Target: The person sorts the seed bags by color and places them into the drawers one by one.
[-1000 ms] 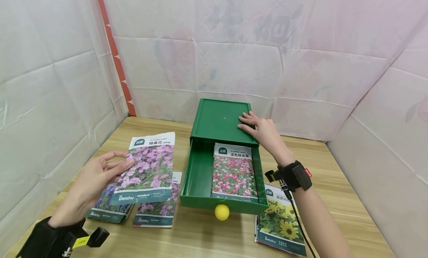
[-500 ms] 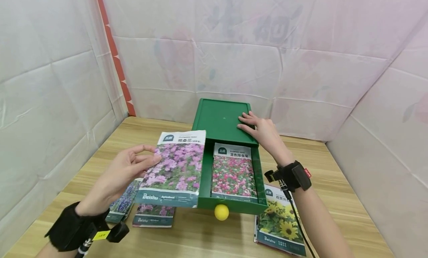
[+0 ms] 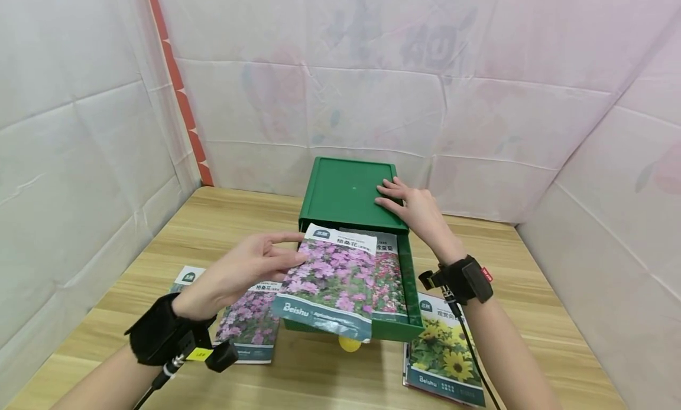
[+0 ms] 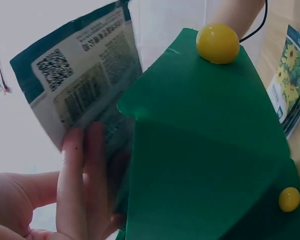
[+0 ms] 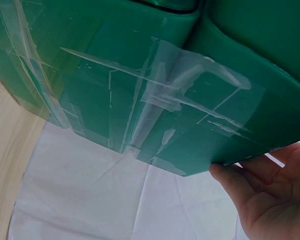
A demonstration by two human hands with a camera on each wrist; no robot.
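Over the open drawer (image 3: 404, 292) of the green box (image 3: 348, 194), a pink-flower seed packet (image 3: 330, 280) is being pinched at its left edge by the left hand (image 3: 242, 274), fingers (image 4: 77, 170) clamped on it, above a packet already lying inside. The box top is being pressed by the right hand (image 3: 412, 206), fingers straight and flat. Further packets (image 3: 444, 357) are being left lying on the bench (image 3: 319, 374).

The left hand (image 3: 242, 271) is raised with fingers pinching, the forearm reaching forward. The right hand (image 3: 412, 208) lies flat, fingers straight.
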